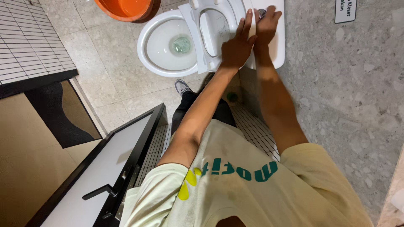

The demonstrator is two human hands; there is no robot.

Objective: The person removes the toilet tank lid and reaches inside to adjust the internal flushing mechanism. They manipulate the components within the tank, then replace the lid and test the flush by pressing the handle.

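A white toilet (147,50) stands at the top with its seat and lid (198,25) raised against the tank (278,42). There is water in the bowl. My left hand (237,46) lies flat on the raised seat and lid, fingers stretched out and close together. My right hand (266,23) is on top of the tank just beside it. Its fingers curl over a small chrome flush button (261,12), which they mostly hide. The two hands touch side by side.
An orange bucket (124,8) sits on the tiled floor behind the bowl. A black-framed door (105,168) with a handle stands open at lower left, beside a dark mat (63,113). The speckled grey wall (345,84) carries a small sign (346,10). My shoe (182,87) is below the bowl.
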